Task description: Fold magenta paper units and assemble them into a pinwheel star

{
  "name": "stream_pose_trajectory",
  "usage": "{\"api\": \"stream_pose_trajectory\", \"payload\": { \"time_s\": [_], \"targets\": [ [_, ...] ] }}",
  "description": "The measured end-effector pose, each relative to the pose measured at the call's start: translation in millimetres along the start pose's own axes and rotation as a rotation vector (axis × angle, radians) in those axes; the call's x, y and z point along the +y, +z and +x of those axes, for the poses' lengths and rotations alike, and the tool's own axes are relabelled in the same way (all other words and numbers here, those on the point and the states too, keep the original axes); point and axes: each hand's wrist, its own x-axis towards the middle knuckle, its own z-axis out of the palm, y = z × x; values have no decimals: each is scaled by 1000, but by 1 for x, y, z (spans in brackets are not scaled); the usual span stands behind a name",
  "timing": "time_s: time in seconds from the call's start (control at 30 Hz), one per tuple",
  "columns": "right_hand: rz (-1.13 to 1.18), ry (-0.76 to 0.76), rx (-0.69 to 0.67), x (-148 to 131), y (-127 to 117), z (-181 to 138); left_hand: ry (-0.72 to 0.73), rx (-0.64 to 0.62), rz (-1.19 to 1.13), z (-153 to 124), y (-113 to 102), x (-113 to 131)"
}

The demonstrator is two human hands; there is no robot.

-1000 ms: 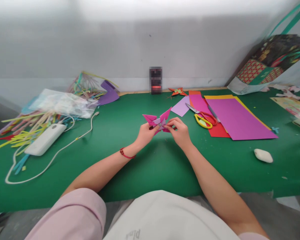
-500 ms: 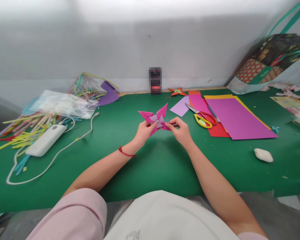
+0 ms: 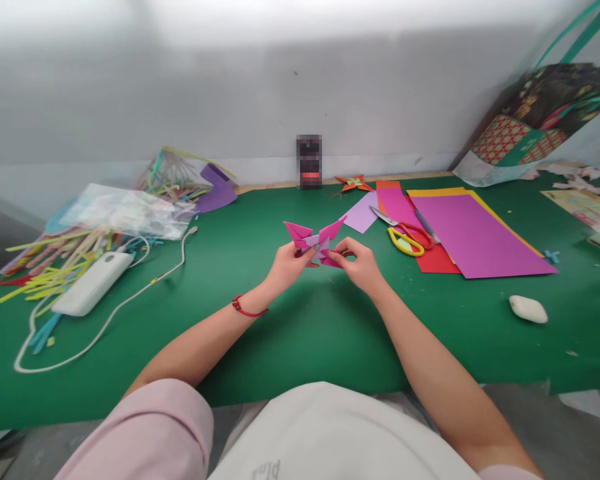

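A folded paper star in bright pink, with a lilac middle, is held above the green table between both hands. My left hand is closed on its left side, the thumb lying over the lilac centre. With thumb and fingers my right hand pinches the lower right point. Two points of the star stick up and outward at the top. Its lower left part is mostly hidden behind my left hand.
Scissors with yellow and red handles lie by coloured paper sheets. An orange star and a phone are at the wall. Paper strips, a white power bank and its cable are left. A white case lies right.
The pink star has turned slightly clockwise, its upper right point now leaning lower and further right. Both hands keep hold of it, my right fingers a little closer in.
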Motion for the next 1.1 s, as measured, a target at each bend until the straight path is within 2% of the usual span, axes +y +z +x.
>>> {"api": "stream_pose_trajectory", "payload": {
  "time_s": [0.37, 0.63, 0.9, 1.1],
  "targets": [
    [-114, -134, -67, 5, 1, 0, -87, -7, 50, -1, 2, -1],
    [-205, -226, -63, -4, 3, -4, -50, -9, 62, -2, 0, -3],
    [15, 28, -76, -6, 1, 0, -50, -7, -55, -4, 2, 1],
    [24, 97, -75, -6, 3, -1, -47, 40, -63, -8, 6, -1]
  ]
}}
